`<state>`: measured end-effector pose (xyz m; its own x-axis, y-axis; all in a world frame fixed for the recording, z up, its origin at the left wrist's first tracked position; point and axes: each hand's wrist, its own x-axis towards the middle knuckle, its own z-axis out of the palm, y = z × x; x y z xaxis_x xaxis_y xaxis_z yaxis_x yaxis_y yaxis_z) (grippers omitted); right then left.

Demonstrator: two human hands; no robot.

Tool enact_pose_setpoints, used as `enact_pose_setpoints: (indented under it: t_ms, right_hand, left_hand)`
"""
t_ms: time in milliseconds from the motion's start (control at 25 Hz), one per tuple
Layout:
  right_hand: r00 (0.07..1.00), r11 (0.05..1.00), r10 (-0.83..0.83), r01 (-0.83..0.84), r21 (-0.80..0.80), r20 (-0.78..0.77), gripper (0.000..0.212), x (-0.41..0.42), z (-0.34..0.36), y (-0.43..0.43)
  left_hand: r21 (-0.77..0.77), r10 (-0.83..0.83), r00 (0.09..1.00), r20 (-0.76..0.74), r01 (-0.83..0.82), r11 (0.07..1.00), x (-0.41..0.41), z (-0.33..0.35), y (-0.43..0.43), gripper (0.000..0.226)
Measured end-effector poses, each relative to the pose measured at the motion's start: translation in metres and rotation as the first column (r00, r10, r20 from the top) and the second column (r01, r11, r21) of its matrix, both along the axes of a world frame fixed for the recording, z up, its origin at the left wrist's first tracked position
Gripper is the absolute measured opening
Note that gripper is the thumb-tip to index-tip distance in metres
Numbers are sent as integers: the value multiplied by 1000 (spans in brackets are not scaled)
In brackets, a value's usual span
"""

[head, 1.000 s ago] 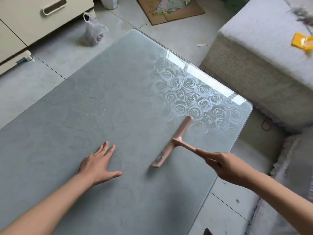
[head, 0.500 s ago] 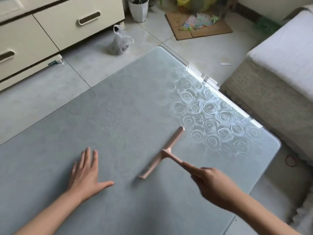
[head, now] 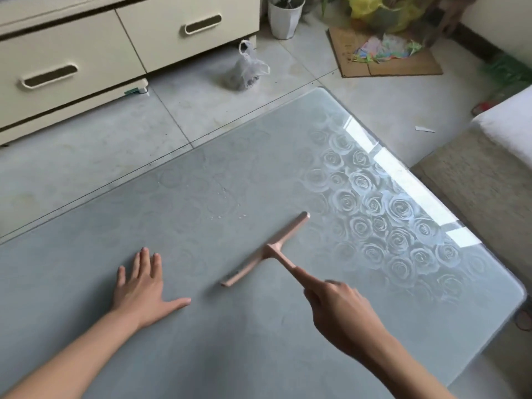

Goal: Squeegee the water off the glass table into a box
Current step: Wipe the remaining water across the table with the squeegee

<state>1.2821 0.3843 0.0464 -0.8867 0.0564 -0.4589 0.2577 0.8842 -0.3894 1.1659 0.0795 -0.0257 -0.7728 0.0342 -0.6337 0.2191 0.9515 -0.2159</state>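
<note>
The glass table point(head: 259, 335) with an etched rose pattern fills most of the view. A pink T-shaped squeegee point(head: 266, 250) lies with its blade on the glass near the middle. My right hand point(head: 336, 309) grips its handle, index finger stretched along it. A few small water droplets point(head: 227, 216) sit on the glass just beyond the blade. My left hand point(head: 144, 292) rests flat on the table, fingers spread, to the left of the squeegee. No box shows in this view.
A cream drawer cabinet point(head: 95, 53) stands at the back left. A plastic bag point(head: 244, 67), a white plant pot point(head: 285, 17) and flattened cardboard point(head: 388, 61) lie on the tiled floor beyond the table. A sofa point(head: 489, 180) borders the right edge.
My right hand has slid the squeegee leftwards and away across the glass, towards the droplets. My view has tilted up, showing more floor and cabinet. My left hand stays flat.
</note>
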Motion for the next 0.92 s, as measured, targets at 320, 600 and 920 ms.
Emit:
enact_pose_setpoints:
  t_ms: [320, 600, 920]
  right_hand:
    - [997, 999, -28, 27, -19, -68, 51, -125, -15, -76]
    - [996, 996, -87, 86, -21, -14, 62, -22, 0, -62]
    - [989, 995, -91, 87, -40, -115, 50, -101, -7, -97]
  left_hand:
    - [107, 29, 999, 21, -31, 994, -7, -8, -29, 101]
    - [356, 96, 995, 25, -98, 929, -9, -9, -44, 87]
    - [269, 105, 991, -81, -80, 960, 22, -10, -77, 74]
